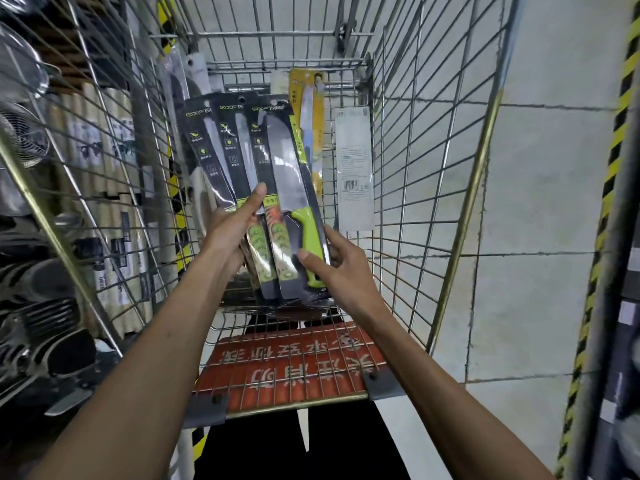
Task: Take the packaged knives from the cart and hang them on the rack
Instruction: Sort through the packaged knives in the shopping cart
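Note:
I hold a fanned stack of three packaged knives (277,174), black cards with green handles, above the wire cart (426,188). My left hand (230,230) grips the stack from the left, with the thumb lying across the middle packs. My right hand (337,268) grips the lower right edge of the front pack, thumb on the green handle. A yellow packaged knife (310,109) and a white packaged item (355,168) lean upright inside the cart behind the stack. More packs lie in the cart bottom under my hands.
The cart's red child-seat flap (291,368) is right below my forearms. Shelves with metal kitchenware (31,140) and boxed goods stand left of the cart. A yellow-and-black striped post (602,209) runs along the right edge over a pale tiled floor.

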